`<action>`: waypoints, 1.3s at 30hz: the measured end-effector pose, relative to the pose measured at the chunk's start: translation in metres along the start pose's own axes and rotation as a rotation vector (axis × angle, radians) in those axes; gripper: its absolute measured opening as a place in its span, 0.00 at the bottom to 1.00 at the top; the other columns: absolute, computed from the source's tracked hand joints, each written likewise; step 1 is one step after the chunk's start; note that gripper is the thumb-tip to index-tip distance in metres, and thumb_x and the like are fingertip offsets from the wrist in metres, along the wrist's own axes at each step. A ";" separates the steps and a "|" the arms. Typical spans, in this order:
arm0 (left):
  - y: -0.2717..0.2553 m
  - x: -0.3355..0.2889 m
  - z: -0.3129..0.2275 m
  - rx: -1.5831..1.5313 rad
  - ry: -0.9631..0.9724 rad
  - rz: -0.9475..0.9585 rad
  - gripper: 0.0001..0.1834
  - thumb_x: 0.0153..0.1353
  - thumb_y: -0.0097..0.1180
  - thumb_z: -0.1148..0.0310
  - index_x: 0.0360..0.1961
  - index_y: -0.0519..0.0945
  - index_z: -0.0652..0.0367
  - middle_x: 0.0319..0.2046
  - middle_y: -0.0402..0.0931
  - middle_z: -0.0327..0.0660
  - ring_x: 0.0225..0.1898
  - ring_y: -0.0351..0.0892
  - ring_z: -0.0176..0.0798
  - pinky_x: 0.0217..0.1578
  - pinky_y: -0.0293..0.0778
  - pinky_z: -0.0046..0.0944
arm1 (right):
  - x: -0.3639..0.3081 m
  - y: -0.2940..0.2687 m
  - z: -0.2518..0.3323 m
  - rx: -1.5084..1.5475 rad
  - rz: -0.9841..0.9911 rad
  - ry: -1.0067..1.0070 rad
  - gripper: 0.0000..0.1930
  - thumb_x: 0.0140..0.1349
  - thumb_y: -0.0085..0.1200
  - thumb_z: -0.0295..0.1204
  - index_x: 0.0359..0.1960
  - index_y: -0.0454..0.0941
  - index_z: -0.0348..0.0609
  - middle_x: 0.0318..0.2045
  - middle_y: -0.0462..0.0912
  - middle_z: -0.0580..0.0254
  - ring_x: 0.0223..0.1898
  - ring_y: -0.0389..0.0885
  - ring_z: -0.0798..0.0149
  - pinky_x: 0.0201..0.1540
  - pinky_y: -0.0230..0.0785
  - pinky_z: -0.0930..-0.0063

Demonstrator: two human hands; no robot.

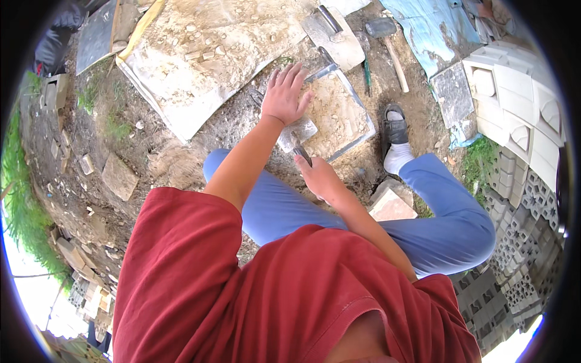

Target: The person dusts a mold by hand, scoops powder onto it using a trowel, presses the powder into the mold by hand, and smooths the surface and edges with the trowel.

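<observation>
Head view: we look down at our two bare hands, close together over the ground. Our right grip [319, 176] is wrapped around the dark handle of a trowel [296, 135], whose flat, dusty blade lies at the left side of a square frame [358, 103]. Our left grip [287, 95] is spread, palm down with the fingers pointing away from us, just beyond the blade; we cannot tell whether it touches anything beneath. Inside the frame we see a pale, crumbly mix [339, 112].

Beyond it to the left, a white sheet [181, 115] carries more loose, lumpy material. Past the far side of the frame rests a wide flat tool [345, 47] with a black handle, and right of that a mallet [394, 57] with a wooden handle. Our dark shoe [395, 130] stands just right of the frame, and a broken block [393, 204] lies nearer to us.
</observation>
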State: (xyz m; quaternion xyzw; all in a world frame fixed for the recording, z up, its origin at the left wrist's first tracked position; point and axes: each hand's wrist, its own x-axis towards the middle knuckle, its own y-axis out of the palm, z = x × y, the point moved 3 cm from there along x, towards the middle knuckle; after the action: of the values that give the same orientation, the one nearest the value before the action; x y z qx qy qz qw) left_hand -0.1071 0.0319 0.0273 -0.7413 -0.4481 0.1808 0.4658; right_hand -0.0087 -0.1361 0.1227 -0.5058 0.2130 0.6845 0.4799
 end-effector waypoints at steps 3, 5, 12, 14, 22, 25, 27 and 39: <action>0.002 -0.002 0.005 0.001 -0.073 -0.004 0.33 0.75 0.45 0.48 0.73 0.69 0.57 0.76 0.63 0.48 0.78 0.59 0.53 0.79 0.50 0.60 | 0.000 0.001 -0.001 -0.039 -0.014 -0.053 0.38 0.78 0.41 0.59 0.35 0.83 0.28 0.29 0.84 0.32 0.38 0.85 0.32 0.46 0.75 0.45; 0.004 -0.001 0.005 0.019 -0.064 -0.003 0.33 0.75 0.45 0.50 0.74 0.68 0.57 0.77 0.63 0.47 0.78 0.59 0.53 0.79 0.49 0.60 | 0.001 0.001 -0.002 -0.046 -0.010 -0.044 0.38 0.78 0.40 0.59 0.35 0.83 0.29 0.29 0.85 0.33 0.37 0.85 0.32 0.46 0.75 0.45; 0.003 -0.004 0.004 0.025 -0.032 -0.040 0.32 0.73 0.46 0.54 0.74 0.68 0.57 0.78 0.62 0.47 0.79 0.58 0.52 0.80 0.47 0.60 | -0.002 0.004 -0.004 -0.024 0.010 -0.066 0.38 0.78 0.41 0.59 0.33 0.82 0.29 0.29 0.84 0.33 0.37 0.84 0.31 0.46 0.75 0.45; 0.002 -0.003 0.001 0.064 -0.015 -0.045 0.32 0.70 0.46 0.58 0.75 0.69 0.55 0.80 0.59 0.46 0.81 0.55 0.50 0.81 0.45 0.60 | 0.002 0.006 -0.010 -0.031 -0.043 -0.064 0.38 0.77 0.42 0.60 0.33 0.81 0.28 0.29 0.84 0.32 0.37 0.84 0.32 0.46 0.74 0.46; 0.002 -0.007 -0.002 0.128 -0.047 -0.038 0.34 0.70 0.43 0.58 0.78 0.66 0.47 0.83 0.50 0.42 0.84 0.48 0.46 0.82 0.40 0.61 | 0.001 0.008 -0.014 0.042 -0.035 -0.014 0.38 0.77 0.43 0.61 0.35 0.80 0.28 0.28 0.83 0.34 0.36 0.83 0.34 0.45 0.74 0.47; 0.005 -0.010 -0.006 0.145 -0.029 -0.016 0.34 0.72 0.41 0.56 0.79 0.64 0.45 0.84 0.48 0.40 0.84 0.47 0.45 0.82 0.39 0.61 | -0.002 0.009 -0.017 0.074 -0.047 -0.018 0.37 0.77 0.45 0.60 0.35 0.79 0.29 0.26 0.83 0.39 0.33 0.83 0.38 0.43 0.74 0.49; 0.008 -0.012 -0.006 0.156 -0.010 0.003 0.33 0.74 0.40 0.56 0.80 0.63 0.44 0.84 0.48 0.39 0.84 0.46 0.44 0.82 0.38 0.61 | -0.002 0.009 -0.019 0.100 -0.050 -0.027 0.36 0.77 0.46 0.59 0.35 0.79 0.30 0.25 0.82 0.42 0.30 0.83 0.41 0.40 0.74 0.50; 0.011 -0.013 -0.015 0.166 -0.014 0.052 0.34 0.78 0.36 0.54 0.83 0.56 0.38 0.85 0.43 0.36 0.85 0.42 0.43 0.82 0.35 0.62 | -0.007 0.007 -0.029 0.206 0.015 0.053 0.34 0.77 0.48 0.59 0.31 0.76 0.33 0.20 0.74 0.56 0.19 0.74 0.60 0.25 0.68 0.58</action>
State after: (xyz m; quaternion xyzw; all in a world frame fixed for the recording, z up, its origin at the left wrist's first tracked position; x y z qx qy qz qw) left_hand -0.0986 0.0115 0.0235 -0.7104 -0.4155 0.2343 0.5176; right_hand -0.0011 -0.1646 0.1160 -0.4701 0.2988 0.6489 0.5184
